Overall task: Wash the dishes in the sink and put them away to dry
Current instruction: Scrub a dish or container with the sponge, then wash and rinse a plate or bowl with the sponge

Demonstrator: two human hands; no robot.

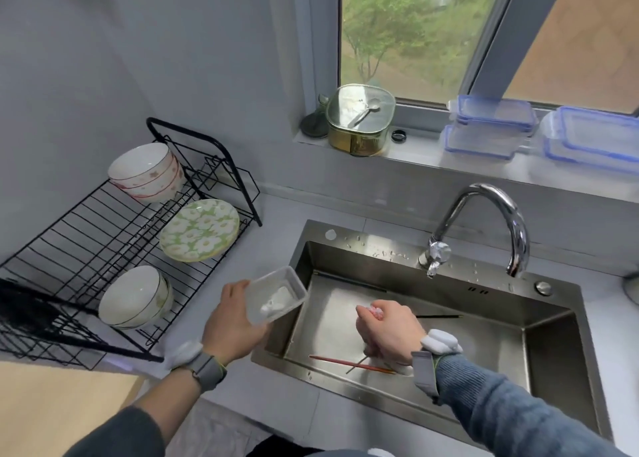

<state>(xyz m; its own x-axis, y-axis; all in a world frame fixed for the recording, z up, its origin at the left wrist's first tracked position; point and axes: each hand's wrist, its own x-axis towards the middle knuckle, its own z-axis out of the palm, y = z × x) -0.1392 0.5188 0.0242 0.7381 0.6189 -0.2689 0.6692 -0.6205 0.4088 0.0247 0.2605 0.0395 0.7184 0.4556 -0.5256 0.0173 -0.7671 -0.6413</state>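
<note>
No readable writing or brand anywhere. Left hand curled round a clear plastic container, tilted over the sink's left rim; right hand down inside the basin, fingers closed on something pink, too small to make out, with chopsticks lying on the basin floor near the front wall. Black drying rack on the worktop at left, holding stacked bowls far, a floral plate in the middle, more bowls near; faucet arching over the far rim.

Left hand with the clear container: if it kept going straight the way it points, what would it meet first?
Probably the sink back wall. The left hand holds the clear container over the sink's left rim, pointing up-right; depth is unclear from one view.
</note>
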